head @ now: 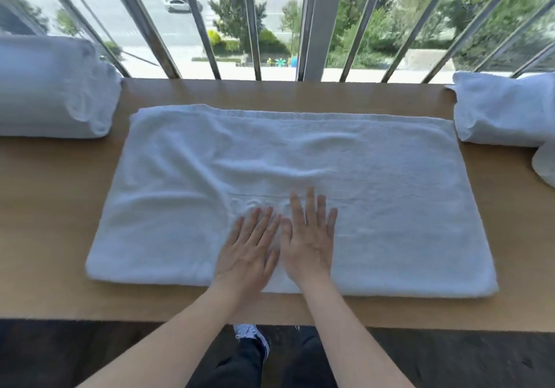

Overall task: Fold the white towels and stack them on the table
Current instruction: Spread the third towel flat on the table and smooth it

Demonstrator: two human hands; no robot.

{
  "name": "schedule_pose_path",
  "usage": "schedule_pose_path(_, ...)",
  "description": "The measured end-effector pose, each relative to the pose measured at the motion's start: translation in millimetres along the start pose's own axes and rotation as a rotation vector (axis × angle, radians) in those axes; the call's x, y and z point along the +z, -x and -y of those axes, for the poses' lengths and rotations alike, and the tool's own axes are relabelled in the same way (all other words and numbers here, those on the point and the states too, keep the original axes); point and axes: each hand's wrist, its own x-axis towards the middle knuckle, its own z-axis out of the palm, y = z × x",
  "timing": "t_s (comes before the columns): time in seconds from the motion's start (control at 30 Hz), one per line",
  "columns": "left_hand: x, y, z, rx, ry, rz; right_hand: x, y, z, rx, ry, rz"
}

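**While the towel lies flat, creases are being pressed out**

White towel (300, 159) is spread lengthwise across the middle of the tabletop (45, 207). Its long sides run parallel to the near and far edges, and its near side stops just short of the near edge. That near side looks thick and rounded, so one fold is judged already made; not certain.

Left hand (249, 246) and right hand (309, 237) are laid palm-down on the towel's near middle, side by side, thumbs almost touching. Fingers are straight and slightly spread on both; nothing is gripped. Flat palms are judged to be used because the cloth is to be flattened, not lifted. Ridges are seen just beyond the fingertips and across the left half. Central placement is judged to suit an outward sweep toward each end.

Bundle of white towels (45, 87) is placed at the far left corner. A second white heap (495, 111) is placed at the far right corner, just beside the spread towel's corner. Both are parked outside the working zone. Which one is the finished stack cannot be told.

Risk: if ridges are left in, the next fold is expected to be lumpy and the stack uneven. Terry looks soft and thick, so light pressure is judged enough.
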Motion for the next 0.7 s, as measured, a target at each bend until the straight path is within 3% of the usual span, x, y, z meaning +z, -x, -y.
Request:
schedule_pose_path(0.17, -1, 18, 62, -0.139, 0.041, -0.032, 29, -18, 59, -0.024, -0.015, 0.048)
schedule_pose_path(0.4, -17, 10, 160, -0.253, 0.045, -0.093, 43, -19, 61, 0.026, 0.144, 0.024)
schedule_pose_path(0.57, -41, -27, 200, -0.474, 0.122, -0.078, 47, -22, 64, 0.059, 0.168, 0.000)
schedule_pose_path(0.63, -43, -41, 183, -0.297, 0.097, -0.086, 48, -23, 64, 0.054, 0.171, -0.014)
schedule_pose_path(0.7, -39, -49, 159, 0.012, 0.044, -0.086, 48, -24, 64, 0.046, 0.172, -0.025)
